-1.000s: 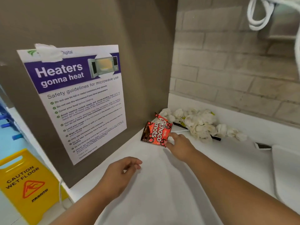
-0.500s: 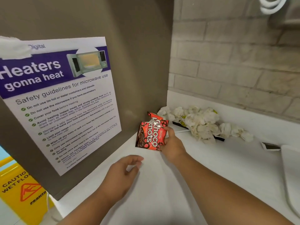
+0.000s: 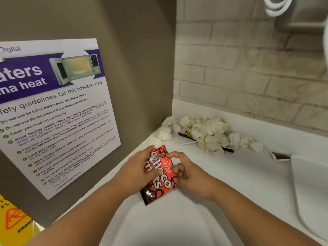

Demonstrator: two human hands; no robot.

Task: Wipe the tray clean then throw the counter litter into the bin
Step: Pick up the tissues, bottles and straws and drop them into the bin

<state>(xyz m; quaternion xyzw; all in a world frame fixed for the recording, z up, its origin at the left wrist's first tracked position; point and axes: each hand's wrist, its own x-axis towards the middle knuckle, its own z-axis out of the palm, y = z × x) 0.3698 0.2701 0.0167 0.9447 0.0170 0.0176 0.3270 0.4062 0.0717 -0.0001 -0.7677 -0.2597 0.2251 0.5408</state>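
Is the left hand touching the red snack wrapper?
Touching. The head view shows the left hand gripping the red snack wrapper along its left edge, thumb lying across the print, with no gap.

The snack wrapper (image 3: 165,182) is showing red with white lettering and a dark brown end. The poster (image 3: 62,121) is displaying a purple band on white; the floor sign (image 3: 14,219) is showing yellow.
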